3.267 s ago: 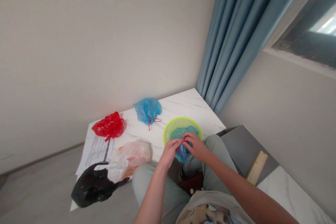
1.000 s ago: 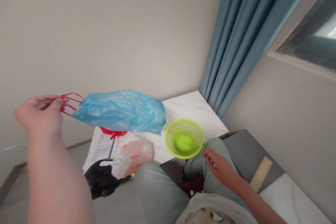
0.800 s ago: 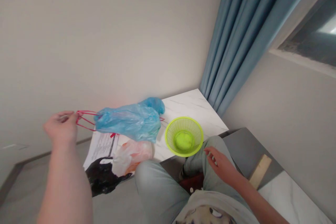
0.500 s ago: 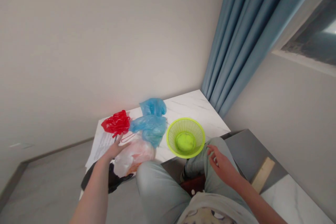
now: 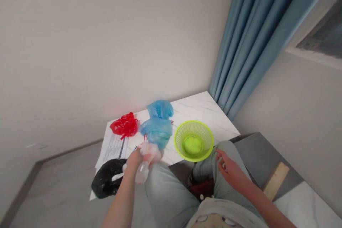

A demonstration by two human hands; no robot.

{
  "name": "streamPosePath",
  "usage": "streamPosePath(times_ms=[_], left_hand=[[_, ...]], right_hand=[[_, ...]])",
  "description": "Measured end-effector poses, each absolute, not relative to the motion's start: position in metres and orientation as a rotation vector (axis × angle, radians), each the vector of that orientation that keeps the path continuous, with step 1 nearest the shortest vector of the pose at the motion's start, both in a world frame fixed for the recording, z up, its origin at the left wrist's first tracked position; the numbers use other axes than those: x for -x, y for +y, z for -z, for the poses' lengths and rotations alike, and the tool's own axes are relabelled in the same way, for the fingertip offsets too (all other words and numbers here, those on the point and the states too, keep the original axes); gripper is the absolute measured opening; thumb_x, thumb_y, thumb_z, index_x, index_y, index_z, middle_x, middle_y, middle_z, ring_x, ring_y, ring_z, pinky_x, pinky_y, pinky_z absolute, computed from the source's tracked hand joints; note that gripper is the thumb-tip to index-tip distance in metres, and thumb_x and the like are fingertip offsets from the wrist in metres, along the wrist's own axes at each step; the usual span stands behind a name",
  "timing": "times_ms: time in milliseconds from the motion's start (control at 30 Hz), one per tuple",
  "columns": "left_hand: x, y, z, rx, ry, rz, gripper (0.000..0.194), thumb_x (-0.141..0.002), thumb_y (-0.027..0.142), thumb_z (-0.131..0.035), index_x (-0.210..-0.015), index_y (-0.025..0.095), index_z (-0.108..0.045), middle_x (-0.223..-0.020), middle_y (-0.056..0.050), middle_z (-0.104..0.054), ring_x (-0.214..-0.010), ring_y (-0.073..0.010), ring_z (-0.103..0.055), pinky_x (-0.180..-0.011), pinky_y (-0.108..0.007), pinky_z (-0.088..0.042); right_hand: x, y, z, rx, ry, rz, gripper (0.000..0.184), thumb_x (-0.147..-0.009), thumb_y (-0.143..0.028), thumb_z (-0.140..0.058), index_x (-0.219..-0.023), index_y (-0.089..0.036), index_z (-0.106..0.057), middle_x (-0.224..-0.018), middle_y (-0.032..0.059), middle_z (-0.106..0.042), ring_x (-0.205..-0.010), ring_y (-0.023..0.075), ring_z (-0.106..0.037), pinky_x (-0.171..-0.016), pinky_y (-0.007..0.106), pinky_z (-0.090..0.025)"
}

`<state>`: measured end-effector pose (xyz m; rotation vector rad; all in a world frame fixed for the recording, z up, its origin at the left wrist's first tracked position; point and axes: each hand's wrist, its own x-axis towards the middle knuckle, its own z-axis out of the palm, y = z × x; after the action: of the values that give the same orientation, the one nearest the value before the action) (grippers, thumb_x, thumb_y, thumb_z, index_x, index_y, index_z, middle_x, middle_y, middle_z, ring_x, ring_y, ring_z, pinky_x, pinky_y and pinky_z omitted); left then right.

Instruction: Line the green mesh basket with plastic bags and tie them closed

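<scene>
My left hand (image 5: 135,158) is closed on a thin whitish, see-through plastic bag (image 5: 150,153) near the front edge of the table, bunching it up; the fingertips are partly hidden by the plastic. Over my knee, just right of a yellow-green plastic basket (image 5: 178,134), hangs my right hand (image 5: 226,168), its fingers loosely bent and apart with nothing in them. Beyond the left hand lie a crumpled red plastic bag (image 5: 125,125) and two blue plastic bags, one farther back (image 5: 160,109) and one nearer (image 5: 157,128). A black plastic bag (image 5: 104,179) is beside my left forearm.
Printed sheets of paper (image 5: 113,147) lie under the red bag on the white marbled table (image 5: 197,105). A wall stands behind it, and a blue curtain (image 5: 240,42) hangs at the right. A wooden strip (image 5: 276,181) rests on a grey surface to my right.
My left hand has moved right and taken hold of the whitish bag, which is now bunched smaller. More of the black bag shows. My right hand has barely moved. The view has shifted slightly.
</scene>
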<state>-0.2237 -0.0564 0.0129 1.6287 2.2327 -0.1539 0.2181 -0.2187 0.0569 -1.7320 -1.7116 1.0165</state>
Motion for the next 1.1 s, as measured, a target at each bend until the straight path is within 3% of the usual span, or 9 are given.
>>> streamPosePath(times_ms=[133, 267, 367, 467, 567, 633, 767, 967, 1100], left_hand=[[0.236, -0.06, -0.054, -1.606, 2.216, 0.146, 0.043, -0.083, 0.025, -0.051, -0.123, 0.012, -0.06, -0.115, -0.021, -0.069, -0.107, -0.0352, -0.066, -0.083, -0.039, -0.05], [0.217, -0.088, -0.117, -1.581, 2.142, -0.255, 0.041, -0.083, 0.034, -0.055, -0.12, 0.019, -0.065, -0.116, -0.013, -0.071, -0.113, -0.0335, -0.063, -0.09, -0.039, -0.05], [0.169, -0.121, -0.15, -1.571, 2.014, -0.707, 0.044, -0.082, 0.035, -0.06, -0.124, 0.022, -0.063, -0.122, -0.007, -0.069, -0.118, -0.0283, -0.061, -0.094, -0.035, -0.049], [0.101, -0.152, -0.153, -1.498, 1.83, -0.862, 0.048, -0.079, 0.032, -0.065, -0.125, 0.019, -0.06, -0.118, -0.008, -0.071, -0.111, -0.0281, -0.065, -0.091, -0.036, -0.051], [0.035, -0.178, -0.135, -1.547, 1.463, -0.862, 0.056, -0.08, 0.023, -0.062, -0.136, 0.019, -0.052, -0.131, -0.011, -0.064, -0.12, -0.0261, -0.059, -0.103, -0.039, -0.045], [0.005, -0.193, -0.12, -1.622, 1.328, -0.82, 0.061, -0.078, 0.016, -0.06, -0.138, 0.018, -0.051, -0.14, -0.012, -0.055, -0.132, -0.0274, -0.048, -0.113, -0.042, -0.034], [-0.016, -0.207, -0.106, -1.57, 1.107, -0.72, 0.061, -0.072, 0.01, -0.06, -0.133, 0.019, -0.059, -0.134, -0.012, -0.06, -0.129, -0.0302, -0.05, -0.115, -0.043, -0.03], [0.013, -0.172, -0.085, -1.46, 1.124, -0.741, 0.023, -0.089, 0.027, -0.051, -0.102, 0.02, -0.068, -0.103, -0.009, -0.069, -0.097, -0.0234, -0.063, -0.085, -0.034, -0.05], [0.038, -0.131, -0.036, -1.488, 1.685, -0.949, 0.031, -0.085, 0.033, -0.057, -0.112, 0.018, -0.056, -0.108, -0.011, -0.06, -0.103, -0.0252, -0.059, -0.087, -0.038, -0.05]], right_hand=[[-0.219, -0.222, -0.052, 1.739, -1.689, -1.042, 0.045, -0.093, -0.024, -0.041, -0.139, -0.021, -0.036, -0.107, 0.0073, -0.06, -0.072, 0.0151, -0.059, -0.071, 0.032, -0.048], [-0.211, -0.219, -0.052, 1.659, -1.557, -1.146, 0.045, -0.095, -0.031, -0.045, -0.138, -0.022, -0.038, -0.111, 0.0085, -0.059, -0.076, 0.0159, -0.059, -0.074, 0.034, -0.049], [-0.197, -0.214, -0.064, 1.426, -1.349, -1.431, 0.064, -0.093, -0.041, -0.053, -0.149, -0.027, -0.024, -0.131, 0.0125, -0.051, -0.093, 0.0187, -0.062, -0.081, 0.037, -0.051], [-0.177, -0.21, -0.081, 1.084, -1.223, -1.724, 0.093, -0.086, -0.049, -0.065, -0.155, -0.035, -0.004, -0.154, 0.0133, -0.031, -0.122, 0.0237, -0.055, -0.096, 0.043, -0.048], [-0.158, -0.205, -0.093, 0.975, -1.109, -1.716, 0.106, -0.074, -0.057, -0.074, -0.155, -0.03, -0.011, -0.156, 0.0137, -0.033, -0.135, 0.0283, -0.045, -0.104, 0.047, -0.043], [-0.149, -0.202, -0.095, 1.071, -0.983, -1.64, 0.098, -0.073, -0.06, -0.073, -0.152, -0.024, -0.026, -0.146, 0.0155, -0.048, -0.132, 0.0311, -0.049, -0.105, 0.048, -0.044], [-0.148, -0.2, -0.088, 1.341, -0.758, -1.623, 0.063, -0.083, -0.055, -0.06, -0.136, -0.023, -0.05, -0.121, 0.0147, -0.068, -0.112, 0.0338, -0.064, -0.095, 0.049, -0.053], [-0.171, -0.201, -0.068, 1.434, -0.459, -1.495, 0.048, -0.078, -0.04, -0.064, -0.122, -0.021, -0.056, -0.113, 0.0156, -0.071, -0.095, 0.0341, -0.071, -0.078, 0.045, -0.06], [-0.185, -0.194, -0.061, 1.477, -0.426, -1.34, 0.047, -0.078, -0.04, -0.063, -0.12, -0.018, -0.057, -0.114, 0.0166, -0.071, -0.093, 0.0332, -0.071, -0.076, 0.045, -0.06]])
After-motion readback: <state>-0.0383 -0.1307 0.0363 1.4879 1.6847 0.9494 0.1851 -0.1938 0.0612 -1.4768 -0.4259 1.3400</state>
